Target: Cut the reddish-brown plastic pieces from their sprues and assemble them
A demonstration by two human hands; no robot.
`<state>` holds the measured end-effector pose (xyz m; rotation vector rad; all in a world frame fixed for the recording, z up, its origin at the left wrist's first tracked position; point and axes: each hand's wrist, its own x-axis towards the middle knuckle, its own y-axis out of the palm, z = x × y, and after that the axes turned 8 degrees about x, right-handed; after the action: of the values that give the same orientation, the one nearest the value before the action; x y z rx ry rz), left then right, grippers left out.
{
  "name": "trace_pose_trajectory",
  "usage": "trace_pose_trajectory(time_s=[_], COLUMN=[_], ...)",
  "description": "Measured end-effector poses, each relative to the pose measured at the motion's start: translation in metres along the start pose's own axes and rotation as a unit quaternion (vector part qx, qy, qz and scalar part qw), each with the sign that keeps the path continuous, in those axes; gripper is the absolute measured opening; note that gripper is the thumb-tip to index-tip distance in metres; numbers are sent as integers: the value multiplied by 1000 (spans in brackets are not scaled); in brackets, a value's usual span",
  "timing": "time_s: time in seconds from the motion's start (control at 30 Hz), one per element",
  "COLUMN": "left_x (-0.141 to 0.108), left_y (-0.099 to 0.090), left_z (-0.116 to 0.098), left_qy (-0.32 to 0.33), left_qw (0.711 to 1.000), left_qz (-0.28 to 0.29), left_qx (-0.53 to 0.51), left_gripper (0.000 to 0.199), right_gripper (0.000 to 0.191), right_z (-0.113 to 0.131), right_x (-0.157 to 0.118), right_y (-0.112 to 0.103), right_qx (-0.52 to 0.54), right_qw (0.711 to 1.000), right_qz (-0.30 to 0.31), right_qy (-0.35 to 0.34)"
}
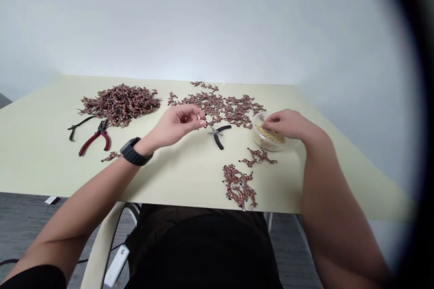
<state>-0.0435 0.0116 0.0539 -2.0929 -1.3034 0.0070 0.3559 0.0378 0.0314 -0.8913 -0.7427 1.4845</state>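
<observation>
My left hand (181, 124) is raised over the middle of the table, its thumb and fingers pinched on a small dark piece mostly hidden by the fingertips. My right hand (288, 124) reaches into a clear round tub (267, 145) of small gold-coloured pieces; its fingertips are pressed together, and what they hold, if anything, is hidden. Black-handled pliers (219, 137) lie just right of my left hand. Behind both hands spread many flat brown figures (210, 104). Nearer the front edge lies a smaller group of brown figures (239, 187), with a few more (259, 157) beside the tub.
A tall heap of brown figures (120, 101) stands at the left. In front of it lie red-handled pliers (96, 137), a dark tool (77, 127) and a single brown figure (110, 157). The pale table (190, 176) meets a wall (176, 22) at its back.
</observation>
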Motion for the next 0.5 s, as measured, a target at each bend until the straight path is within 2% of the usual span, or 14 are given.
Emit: trace_pose_trajectory(time_s=[0.07, 0.13, 0.2, 0.33, 0.5], left_x=[-3, -10, -17, -22, -22], left_y=[24, 42, 53, 58, 62], left_z=[15, 27, 34, 33, 27], left_qy=[-40, -78, -112, -137, -139], left_qw=[996, 991, 986, 975, 967], left_qz=[12, 33, 47, 39, 57], left_qx=[-78, -103, -118, -169, -207], left_gripper=[26, 24, 22, 25, 26], right_gripper=[12, 13, 12, 13, 16], right_z=[-10, -11, -10, -7, -7], right_x=[9, 14, 15, 14, 15], right_y=[6, 13, 17, 15, 15], right_qx=[-28, -53, -55, -27, -23], right_qw=[999, 998, 998, 998, 997], right_qz=[37, 30, 7, -22, -8], right_qy=[-23, -36, -37, -45, -69])
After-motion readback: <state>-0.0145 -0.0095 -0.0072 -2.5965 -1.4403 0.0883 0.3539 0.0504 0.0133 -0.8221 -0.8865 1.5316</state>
